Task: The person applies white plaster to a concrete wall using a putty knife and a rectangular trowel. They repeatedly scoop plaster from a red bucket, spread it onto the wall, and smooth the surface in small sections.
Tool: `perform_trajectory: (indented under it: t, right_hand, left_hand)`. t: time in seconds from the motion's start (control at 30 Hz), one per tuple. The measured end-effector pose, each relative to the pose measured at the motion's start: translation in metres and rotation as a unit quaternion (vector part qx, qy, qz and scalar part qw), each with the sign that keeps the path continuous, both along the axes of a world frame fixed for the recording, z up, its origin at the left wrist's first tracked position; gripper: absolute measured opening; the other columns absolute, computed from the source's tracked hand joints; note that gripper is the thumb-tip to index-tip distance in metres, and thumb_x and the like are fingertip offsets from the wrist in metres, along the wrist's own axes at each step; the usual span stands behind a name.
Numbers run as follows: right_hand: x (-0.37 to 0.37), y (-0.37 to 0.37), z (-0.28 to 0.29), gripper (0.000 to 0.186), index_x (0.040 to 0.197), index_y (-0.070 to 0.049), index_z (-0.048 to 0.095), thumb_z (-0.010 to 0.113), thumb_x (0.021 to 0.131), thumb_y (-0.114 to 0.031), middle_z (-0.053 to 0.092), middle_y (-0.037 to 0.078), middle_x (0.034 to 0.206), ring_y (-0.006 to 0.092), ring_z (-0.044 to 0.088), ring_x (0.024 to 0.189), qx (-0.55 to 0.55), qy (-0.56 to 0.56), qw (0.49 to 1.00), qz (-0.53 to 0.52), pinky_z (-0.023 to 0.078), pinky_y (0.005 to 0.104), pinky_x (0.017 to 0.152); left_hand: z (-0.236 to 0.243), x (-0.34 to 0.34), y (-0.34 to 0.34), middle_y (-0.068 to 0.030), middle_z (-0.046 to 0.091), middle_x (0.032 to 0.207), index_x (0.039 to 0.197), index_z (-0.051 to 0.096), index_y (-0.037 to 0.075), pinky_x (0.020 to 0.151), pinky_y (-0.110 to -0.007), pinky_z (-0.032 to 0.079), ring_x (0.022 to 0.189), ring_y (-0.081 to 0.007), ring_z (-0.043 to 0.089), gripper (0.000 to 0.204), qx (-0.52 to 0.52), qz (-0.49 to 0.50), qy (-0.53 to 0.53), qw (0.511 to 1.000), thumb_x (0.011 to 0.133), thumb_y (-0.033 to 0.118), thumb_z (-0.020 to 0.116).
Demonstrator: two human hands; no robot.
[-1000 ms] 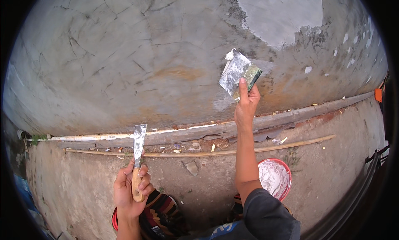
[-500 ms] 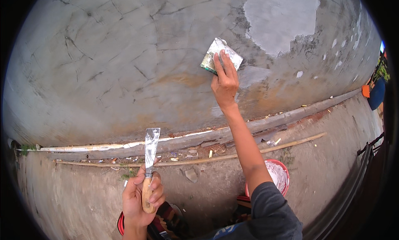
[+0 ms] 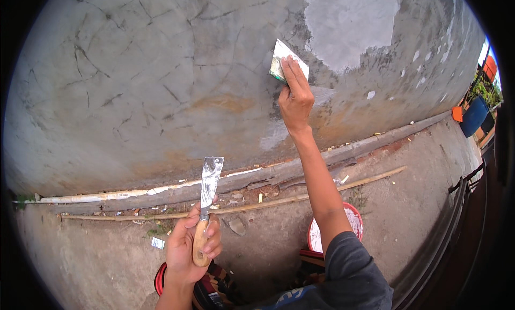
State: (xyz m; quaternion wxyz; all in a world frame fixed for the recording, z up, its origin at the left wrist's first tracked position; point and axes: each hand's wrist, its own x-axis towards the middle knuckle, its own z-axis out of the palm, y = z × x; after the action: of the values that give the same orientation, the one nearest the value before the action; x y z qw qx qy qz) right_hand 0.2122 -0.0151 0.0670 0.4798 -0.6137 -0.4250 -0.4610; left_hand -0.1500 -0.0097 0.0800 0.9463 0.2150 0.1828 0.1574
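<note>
A thin, square spreader plate [image 3: 278, 56] is held at the cracked grey wall [image 3: 155, 68], below and left of a pale patch [image 3: 351, 28]; full edge contact cannot be confirmed. Ridges could be left if the plate is pressed unevenly. It is gripped by the right hand [image 3: 296, 102], fingers laid nearly straight across its face, thumb hidden. A white-smeared putty knife [image 3: 204, 212] is held blade-up, handle clasped in the closed left hand [image 3: 185, 243]; paste could be dropped if it is tipped. Beneath the right arm, a red-rimmed bucket [image 3: 309, 237] is partly hidden and could be knocked.
</note>
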Motion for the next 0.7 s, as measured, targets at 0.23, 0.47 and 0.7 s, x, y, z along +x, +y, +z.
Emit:
perform_trajectory:
  t: [0.23,0.47,0.7]
  right_hand:
    - [-0.024,0.018,-0.088,0.064,0.127,-0.012,0.066,0.053,0.072,0.018,0.061,0.01,0.134,0.0295,0.056,0.127,-0.102,-0.024,0.994,0.035,0.046,0.0433,0.107]
    - [0.007,-0.008,-0.016,0.066,0.126,-0.012,0.067,0.052,0.07,0.019,0.063,0.01,0.131,0.0301,0.057,0.124,-0.006,-0.071,0.997,0.004,0.046,0.0446,0.106]
    - [0.027,0.002,-0.025,0.069,0.13,-0.014,0.064,0.053,0.07,0.018,0.059,0.009,0.136,0.0302,0.055,0.127,-0.012,-0.035,0.999,-0.024,0.045,0.0426,0.107]
  left_hand:
    - [-0.006,0.012,0.003,-0.0038,0.045,0.081,0.143,0.036,0.003,0.048,-0.027,0.039,0.054,-0.0104,0.041,0.049,0.007,0.003,0.01,1.0,0.098,0.022,0.036]
    - [-0.01,0.006,0.009,-0.0049,0.048,0.079,0.141,0.042,0.007,0.051,-0.028,0.039,0.055,-0.013,0.042,0.047,-0.014,0.012,-0.009,1.0,0.097,0.024,0.036]
    - [-0.014,0.011,0.013,-0.0049,0.048,0.079,0.14,0.043,0.009,0.052,-0.028,0.039,0.055,-0.0127,0.042,0.047,0.003,0.005,0.013,1.0,0.097,0.024,0.037]
